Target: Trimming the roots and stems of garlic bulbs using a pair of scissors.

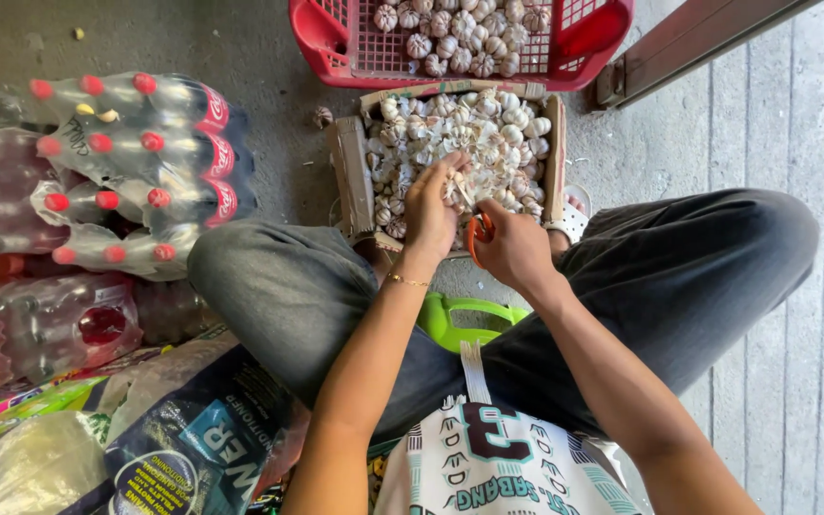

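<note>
My left hand [429, 212] is closed around a garlic bulb [454, 187] just above a cardboard box [350, 172] full of garlic bulbs. Close beside it, my right hand [515, 246] grips orange-handled scissors [477, 234], their blades pointing at the bulb and mostly hidden by the fingers. Both hands hover between my knees, over the box's near edge. Beyond the box, a red plastic basket [321, 38] holds more garlic bulbs.
Shrink-wrapped packs of dark soda bottles [145, 162] with red caps lie at the left. Printed plastic bags [193, 429] sit at the lower left. A green plastic stool [460, 319] shows under me. A loose garlic bulb [322, 116] lies on the concrete floor.
</note>
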